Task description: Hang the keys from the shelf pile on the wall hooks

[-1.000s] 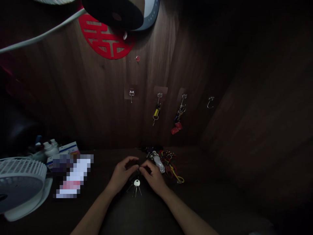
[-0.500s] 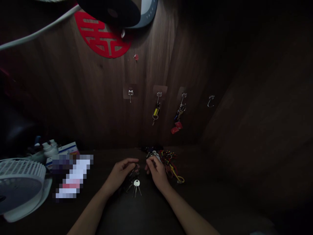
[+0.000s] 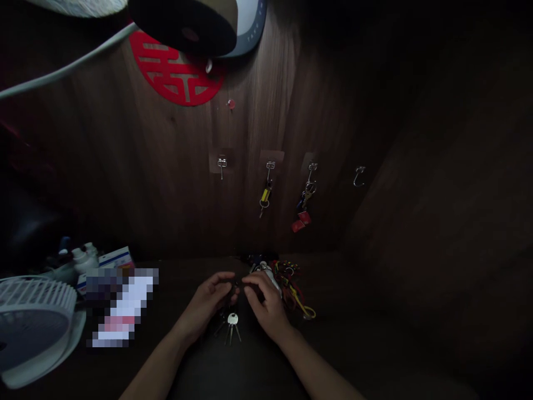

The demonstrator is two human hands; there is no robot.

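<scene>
My left hand (image 3: 206, 298) is closed in a pinch on a bunch of keys (image 3: 232, 320), which dangles below its fingertips. One key head shines pale; the rest are dark and hard to make out. My right hand (image 3: 267, 300) hovers just to the right, thumb and forefinger apart, with nothing visible between them. Its fingertips are close to the top of the bunch. Just behind the right hand lies a pile of cords (image 3: 293, 289), red, yellow and dark, beside a silvery item (image 3: 270, 273) partly covered by that hand.
On the wall, keys with a yellow tag (image 3: 265, 194) and keys with red tags (image 3: 304, 218) hang from two hooks; a bare hook (image 3: 222, 164) is left of them, another hook (image 3: 358, 175) right. A white fan (image 3: 37, 328), bottles (image 3: 84, 258) and boxes stand at left.
My right hand has opened its thumb away from its forefinger and shifted slightly left, nearer the keys. My left hand still holds the bunch. The view has tilted up slightly.
</scene>
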